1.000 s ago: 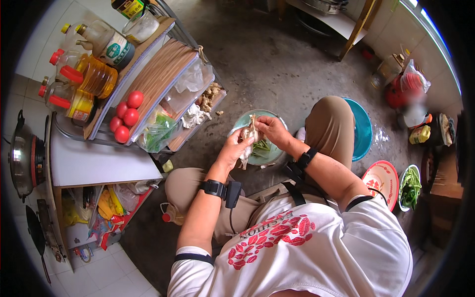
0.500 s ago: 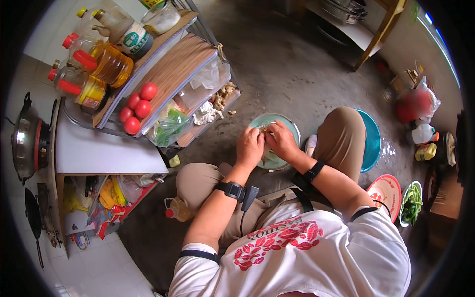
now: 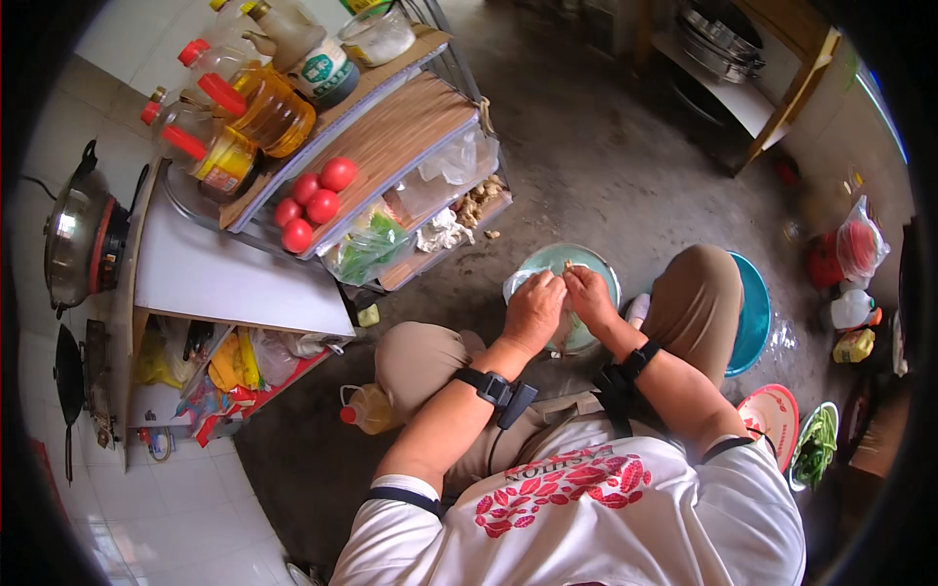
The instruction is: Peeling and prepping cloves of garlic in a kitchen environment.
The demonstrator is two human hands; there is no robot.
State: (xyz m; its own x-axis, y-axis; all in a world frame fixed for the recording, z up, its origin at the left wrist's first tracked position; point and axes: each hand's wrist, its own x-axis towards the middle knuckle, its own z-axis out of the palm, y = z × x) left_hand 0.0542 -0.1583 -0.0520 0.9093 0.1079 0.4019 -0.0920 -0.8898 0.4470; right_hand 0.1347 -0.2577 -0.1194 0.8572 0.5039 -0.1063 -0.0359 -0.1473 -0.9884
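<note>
In front of me my left hand [image 3: 533, 311] and my right hand [image 3: 590, 299] meet with fingers bent and thumbs close together. Both are closed in a pinch on something small; a pale brownish tip shows above the fingertips, but its kind is hidden. Directly beneath them is a round, pale green container [image 3: 609, 276] on the floor, with whitish plastic at its left edge and some brownish bits inside. The container lies just beyond my bent knees.
A rack [image 3: 399, 146] at the left carries oil bottles [image 3: 278, 112], red tomatoes [image 3: 322, 205] and bagged greens [image 3: 371, 244]. Right of my knee sit a teal basin [image 3: 752, 317], a red-rimmed basin [image 3: 772, 415] and a bowl of green vegetables [image 3: 816, 444]. A jug [image 3: 371, 410] stands by my left knee.
The view has shifted, so the scene sits farther right and lower. My hands stay together over the container, with the right-hand fingers now more upright beside the left.
</note>
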